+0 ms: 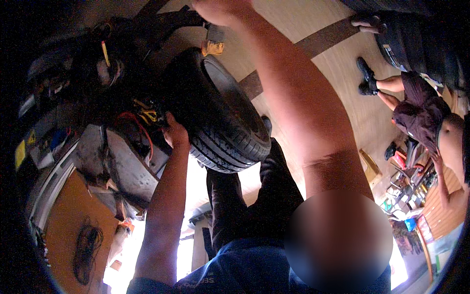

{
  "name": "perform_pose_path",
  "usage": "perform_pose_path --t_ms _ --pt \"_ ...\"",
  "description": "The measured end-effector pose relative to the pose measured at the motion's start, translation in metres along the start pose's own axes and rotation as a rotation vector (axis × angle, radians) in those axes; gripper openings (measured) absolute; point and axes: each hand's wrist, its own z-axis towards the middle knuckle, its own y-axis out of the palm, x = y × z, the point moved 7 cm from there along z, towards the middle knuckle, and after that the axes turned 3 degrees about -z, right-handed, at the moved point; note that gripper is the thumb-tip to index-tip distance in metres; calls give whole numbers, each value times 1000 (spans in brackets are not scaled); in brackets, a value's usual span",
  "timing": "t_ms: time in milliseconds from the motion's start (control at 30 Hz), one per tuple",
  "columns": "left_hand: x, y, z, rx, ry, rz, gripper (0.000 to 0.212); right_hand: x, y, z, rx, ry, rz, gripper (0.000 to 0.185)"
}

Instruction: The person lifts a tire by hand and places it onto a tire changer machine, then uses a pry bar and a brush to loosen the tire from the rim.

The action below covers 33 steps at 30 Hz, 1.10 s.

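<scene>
A black car tyre (227,121) stands on edge before my legs, its tread towards me and a grey wheel (229,88) in its opening. My left hand (175,130) is at the tyre's left side, beside some yellow-and-black parts (147,112). Shadow hides what its fingers touch. My right arm reaches over past the tyre to the top edge of the view. Only part of my right hand (222,9) shows there, so its fingers and anything in them are out of sight. Below that hand is a block-like thing with a yellow end (213,44).
Dark machinery fills the left, with a yellow stick (105,53) and a red hose (141,126). A grey metal housing (121,161) lies nearer me. Coiled cable (87,253) hangs on a brown panel (62,220). Rightward, another person (422,103) is beside stacked tyres (415,44).
</scene>
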Motion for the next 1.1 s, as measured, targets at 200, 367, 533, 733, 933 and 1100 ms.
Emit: perform_pose_path --t_ms 200,367,533,733,933,1100 --pt "1 4 -5 17 196 96 93 -18 -5 -32 63 -94 -90 37" --pt "-14 4 -13 39 -22 82 94 5 -4 -42 -5 75 94 39" --pt "-11 3 -20 50 -55 48 96 4 -4 -41 51 42 64 37" --pt "-13 4 -16 73 9 52 95 6 -5 -36 117 22 125 36" --pt "-19 7 -8 44 -17 20 95 4 -6 -38 103 -23 87 36" --pt "-16 5 -12 67 -29 59 92 8 -4 -38 74 -41 65 36"
